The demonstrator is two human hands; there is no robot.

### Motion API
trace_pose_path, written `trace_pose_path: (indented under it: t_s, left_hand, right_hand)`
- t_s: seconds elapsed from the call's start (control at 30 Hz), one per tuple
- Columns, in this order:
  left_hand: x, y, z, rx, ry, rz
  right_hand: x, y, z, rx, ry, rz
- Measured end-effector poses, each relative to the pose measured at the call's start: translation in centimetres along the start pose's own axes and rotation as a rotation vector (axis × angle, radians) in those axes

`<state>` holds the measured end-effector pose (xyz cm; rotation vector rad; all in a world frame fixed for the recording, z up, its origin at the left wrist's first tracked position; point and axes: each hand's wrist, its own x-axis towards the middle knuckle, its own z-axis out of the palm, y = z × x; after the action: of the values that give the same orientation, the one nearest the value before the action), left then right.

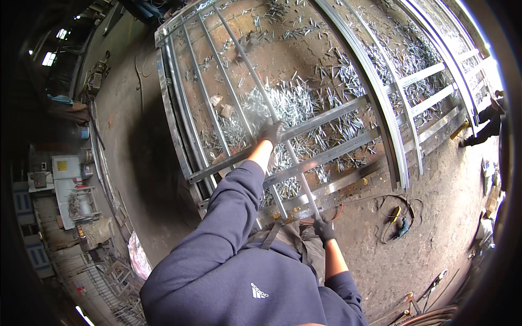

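Note:
My left hand (271, 132), in a dark glove, is closed around a long, slim metal bar (304, 185) where it passes over a crosswise metal rail (326, 115). Down by my waist, my gloved right hand (324, 228) grips the near end of that same bar. The bar runs away from me across an open metal frame (215, 171). More slim bars (213, 111) lie side by side to its left. Beneath the frame is a dense pile of short, shiny metal pieces (288, 100), too small to name exactly.
Long stacked metal profiles (370, 81) span the frame to the right. A power tool with a dark cord (402, 227) lies on the floor at right. Shelving and a white cabinet (66, 166) stand far left. Another person's dark-clothed leg (484, 127) shows at the far right.

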<state>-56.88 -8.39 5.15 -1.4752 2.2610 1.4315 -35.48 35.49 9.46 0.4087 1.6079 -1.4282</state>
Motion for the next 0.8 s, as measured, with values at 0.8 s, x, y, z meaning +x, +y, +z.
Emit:
trace_pose_path:
  t_s: [0.8]
  left_hand:
    - [-0.4,-0.8,1.3,-0.400,-0.039,0.027]
  right_hand:
    - [2.4,-3.1,2.4,-0.082,0.060,0.007]
